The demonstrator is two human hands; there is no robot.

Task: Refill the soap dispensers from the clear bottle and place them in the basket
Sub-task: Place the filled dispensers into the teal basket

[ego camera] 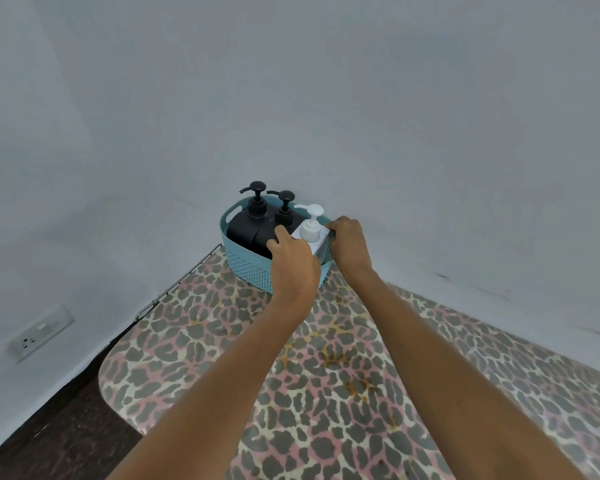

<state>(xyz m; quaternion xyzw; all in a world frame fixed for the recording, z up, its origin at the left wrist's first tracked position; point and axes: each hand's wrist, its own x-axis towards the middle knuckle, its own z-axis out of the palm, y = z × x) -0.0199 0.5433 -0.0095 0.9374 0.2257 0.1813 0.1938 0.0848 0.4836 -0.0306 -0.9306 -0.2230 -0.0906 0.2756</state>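
The left hand (291, 259) reaches in from the near side with its fingers curled round the left flank of the white dispenser (310, 230), thumb up beside the shoulder; the right hand (349, 244) closes on the same dispenser from the right, fingertips hooked over its top edge just at the basket's rim, though whether they also touch the rim cannot be told; the dispenser stands upright between the two hands, in the right end of the basket (246, 266). Its body is square-shouldered with a flat white top, a ribbed collar and a white pump whose spout points left; one pale, glossy side shows between the hands. To its left, touching each other inside the basket, stand the black dispensers (246, 230), matt, rounded, each with a black pump. The basket is oval, light teal plastic, perforated low on its wall, with a slot handle at the far left. It sits at the far end of the worktop (194, 358), covered in leopard-print cloth with yellowish stains; a thin wire rack (177, 289) edges it. A wall socket (37, 336) sits low on the pale wall (291, 98).
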